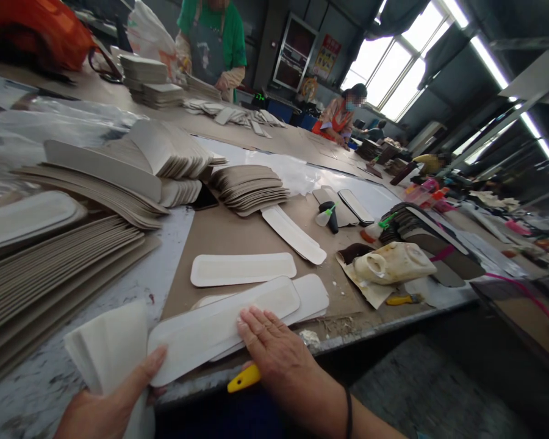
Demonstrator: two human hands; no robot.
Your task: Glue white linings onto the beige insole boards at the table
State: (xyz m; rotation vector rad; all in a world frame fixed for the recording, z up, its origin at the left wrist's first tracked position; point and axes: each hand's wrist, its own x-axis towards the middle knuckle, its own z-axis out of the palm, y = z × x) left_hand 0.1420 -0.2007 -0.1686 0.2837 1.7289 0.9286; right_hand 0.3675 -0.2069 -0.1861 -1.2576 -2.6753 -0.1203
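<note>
My right hand (274,347) lies flat, fingers stretched out, pressing on a long white rounded strip (219,326) at the table's near edge. Under that strip lies a second white strip (308,296). My left hand (114,399) grips a folded bundle of white sheets (107,344), and its thumb touches the left end of the strip. A yellow handle (243,378) pokes out beneath my right hand at the table edge. A third white strip (242,268) rests just beyond on brown paper (229,235), and another strip (293,233) lies further off.
Stacks of grey card pieces (50,268) fill the left; more stacks (249,189) sit mid-table. A dirty white jug (391,262), glue bottles (326,214) and dark soles (421,228) lie to the right. A person in green (213,36) and another person (341,116) work at the far end.
</note>
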